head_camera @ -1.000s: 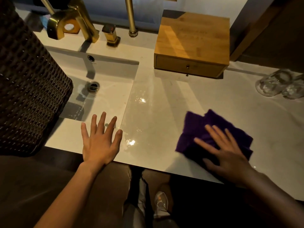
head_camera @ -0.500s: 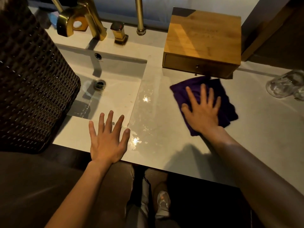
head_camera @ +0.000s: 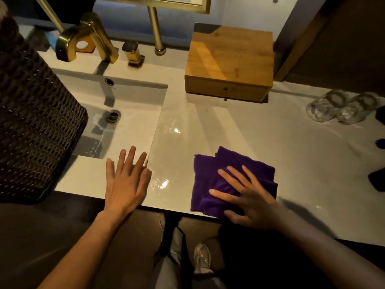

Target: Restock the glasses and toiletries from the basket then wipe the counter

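Observation:
A folded purple cloth (head_camera: 210, 180) lies on the pale marble counter (head_camera: 239, 130) near its front edge. My right hand (head_camera: 248, 195) presses flat on the cloth with fingers spread. My left hand (head_camera: 127, 182) rests flat and open on the counter's front rim beside the sink (head_camera: 125, 113), holding nothing. Two clear glasses (head_camera: 341, 107) stand upside down at the far right. The dark woven basket (head_camera: 31, 122) fills the left side; its inside is hidden.
A wooden drawer box (head_camera: 229, 65) stands at the back of the counter. A gold faucet (head_camera: 87, 40) and handle (head_camera: 133, 53) sit behind the sink. Small dark objects (head_camera: 377, 180) and a blue one (head_camera: 380, 142) lie at the right edge. Wet patches shine by the sink.
My right hand has dragged the purple cloth from in front of the wooden box back toward the counter's front edge. My left hand has stayed put.

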A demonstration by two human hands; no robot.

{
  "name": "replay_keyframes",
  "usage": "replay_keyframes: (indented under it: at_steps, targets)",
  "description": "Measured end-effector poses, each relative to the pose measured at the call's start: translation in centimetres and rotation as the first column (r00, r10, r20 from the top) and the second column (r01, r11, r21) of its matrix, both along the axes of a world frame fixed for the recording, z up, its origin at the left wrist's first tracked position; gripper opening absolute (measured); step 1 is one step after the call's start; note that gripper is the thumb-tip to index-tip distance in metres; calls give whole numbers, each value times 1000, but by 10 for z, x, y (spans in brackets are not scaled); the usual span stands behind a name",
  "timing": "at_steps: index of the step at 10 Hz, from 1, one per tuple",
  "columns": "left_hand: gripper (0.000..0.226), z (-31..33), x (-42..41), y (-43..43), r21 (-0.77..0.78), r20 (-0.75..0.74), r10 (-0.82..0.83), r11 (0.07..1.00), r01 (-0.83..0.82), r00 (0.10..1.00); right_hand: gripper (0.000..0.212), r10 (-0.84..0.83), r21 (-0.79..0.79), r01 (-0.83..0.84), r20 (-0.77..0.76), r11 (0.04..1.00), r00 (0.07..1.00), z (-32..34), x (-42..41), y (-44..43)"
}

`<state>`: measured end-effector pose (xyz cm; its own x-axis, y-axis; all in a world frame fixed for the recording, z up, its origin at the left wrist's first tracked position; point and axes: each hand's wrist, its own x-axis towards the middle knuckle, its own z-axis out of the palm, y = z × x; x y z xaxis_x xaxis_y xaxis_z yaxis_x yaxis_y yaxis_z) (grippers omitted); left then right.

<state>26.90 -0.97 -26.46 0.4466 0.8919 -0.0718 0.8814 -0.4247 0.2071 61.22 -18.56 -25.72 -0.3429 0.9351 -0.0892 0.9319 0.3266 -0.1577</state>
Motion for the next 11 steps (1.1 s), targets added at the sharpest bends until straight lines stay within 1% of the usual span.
replay_keyframes:
  at_steps: [1, 2, 3, 4, 5, 6, 7, 8, 9, 10, 11]
  targets:
    - [65, 4, 14, -5, -73, 60, -42, 996, 47, 997, 65, -201, -15, 201, 0, 980, 980, 3, 59, -33]
    - [58, 8, 27, -16, 40, -7, -152, 988, 152, 988, 69, -542, -43, 543, 39, 838, 840, 3, 106, -60]
    - [58, 7, 47, -30, -1, -12, -207, 978, 207, 978, 66, -808, -67, 810, 56, 582, 586, 4, 127, -76]
    - [61, 1, 66, -45, -128, 37, -202, 970, 205, 979, 67, -913, -31, 914, 50, 404, 405, 3, 127, -73]
    - [60, -1, 73, -59, -106, 43, -191, 975, 195, 981, 68, -959, -36, 959, 28, 282, 283, 2, 116, -64]
    - [61, 4, 76, -70, -113, 2, -161, 980, 161, 987, 68, -970, -43, 970, 37, 238, 239, 1, 112, -59]
    - [65, 11, 77, -76, -139, -32, -117, 984, 112, 993, 68, -966, -82, 966, 58, 247, 252, 2, 113, -58]
    - [68, 17, 76, -86, -164, -49, -132, 979, 123, 990, 67, -960, -147, 953, 55, 263, 274, 6, 115, -59]
    - [70, 21, 70, -98, -163, -51, -130, 979, 120, 990, 66, -957, -181, 942, 4, 284, 290, 13, 110, -64]
    - [70, 21, 62, -111, -154, -51, -126, 981, 116, 991, 64, -944, -116, 937, -63, 328, 323, 15, 99, -79]
    - [69, 22, 52, -124, -142, -63, -126, 983, 116, 990, 61, -923, -42, 936, -186, 349, 336, 13, 82, -97]
